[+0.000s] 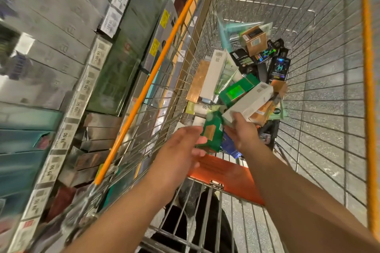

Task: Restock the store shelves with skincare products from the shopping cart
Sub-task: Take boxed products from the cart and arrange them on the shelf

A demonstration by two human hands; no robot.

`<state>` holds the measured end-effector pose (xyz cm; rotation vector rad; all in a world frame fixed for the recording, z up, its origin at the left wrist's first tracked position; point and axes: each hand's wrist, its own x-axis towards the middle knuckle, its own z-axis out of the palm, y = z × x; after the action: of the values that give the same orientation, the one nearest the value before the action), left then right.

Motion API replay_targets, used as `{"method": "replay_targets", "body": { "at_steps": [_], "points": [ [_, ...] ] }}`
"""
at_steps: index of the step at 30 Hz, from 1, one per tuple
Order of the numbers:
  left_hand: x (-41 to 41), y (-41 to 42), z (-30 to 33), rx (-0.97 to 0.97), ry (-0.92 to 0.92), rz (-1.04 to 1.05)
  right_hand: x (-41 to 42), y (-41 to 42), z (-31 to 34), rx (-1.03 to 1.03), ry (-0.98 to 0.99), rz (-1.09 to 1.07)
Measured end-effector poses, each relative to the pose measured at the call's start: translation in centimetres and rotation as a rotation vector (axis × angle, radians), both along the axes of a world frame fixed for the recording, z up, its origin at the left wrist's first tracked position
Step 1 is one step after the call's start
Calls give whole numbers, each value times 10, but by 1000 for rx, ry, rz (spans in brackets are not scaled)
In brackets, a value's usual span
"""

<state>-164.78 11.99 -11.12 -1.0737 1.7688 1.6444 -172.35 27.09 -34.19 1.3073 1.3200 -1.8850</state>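
Nearest the lens: two bare forearms entering from the 6 o'clock edge, reaching over the orange cart handle [224, 172] into the wire shopping cart [320, 80]. Left hand [181, 146] at frame centre, fingers curled round the near end of a green carton [211, 131], thumb side hidden; grip looks partial, on the lower part only. Right hand [242, 129] just at 3 o'clock of it, fingers wrapped over the near end of a long white carton [248, 102]; underside contact not visible. Green carton: long axis running roughly 6 to 12 o'clock, slightly tilted toward 1 o'clock, far end up, gold label panel facing the camera. White carton: long axis running from 7 toward 2 o'clock, far end resting on the heap of skincare boxes [242, 72] in the basket, so not yet lifted free, by the look of it. Heap lying at 12 to 1 o'clock of the hands, loosely piled, a dark bottle [279, 65] at its far side. Store shelves [67, 80] along the 9 o'clock side, price tags [82, 92] on the rails, faces blurred by motion. Judged step: picking stock out of the cart. Recommended: seat each carton deeper into the palm before lifting; draw the white carton along its own axis to avoid toppling the stacked boxes; turn printed faces outward before shelving; match product to rail tag, unreadable here.
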Motion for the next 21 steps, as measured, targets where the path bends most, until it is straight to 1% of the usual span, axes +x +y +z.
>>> {"method": "replay_targets", "body": {
  "at_steps": [4, 7, 9, 12, 15, 18, 21],
  "points": [
    [3, 3, 17, 10, 4, -10, 13, -2, 28, -108, 71, -92],
    [3, 2, 33, 14, 18, -77, 26, -6, 52, -137, 104, -68],
    [3, -2, 42, 34, 46, -73, 35, -9, 73, -132, 149, -34],
    [1, -10, 54, 145, 68, -12, 47, -12, 110, -71, 222, 32],
    [12, -19, 69, 200, 197, 27, 60, -16, 152, -11, 345, 93],
    [16, -22, 96, 100, 277, 57, 78, -22, 201, 96, 462, 179],
    [15, -33, 117, 56, 326, 106, 98, -35, 246, 215, 582, 300]
  ]
}}
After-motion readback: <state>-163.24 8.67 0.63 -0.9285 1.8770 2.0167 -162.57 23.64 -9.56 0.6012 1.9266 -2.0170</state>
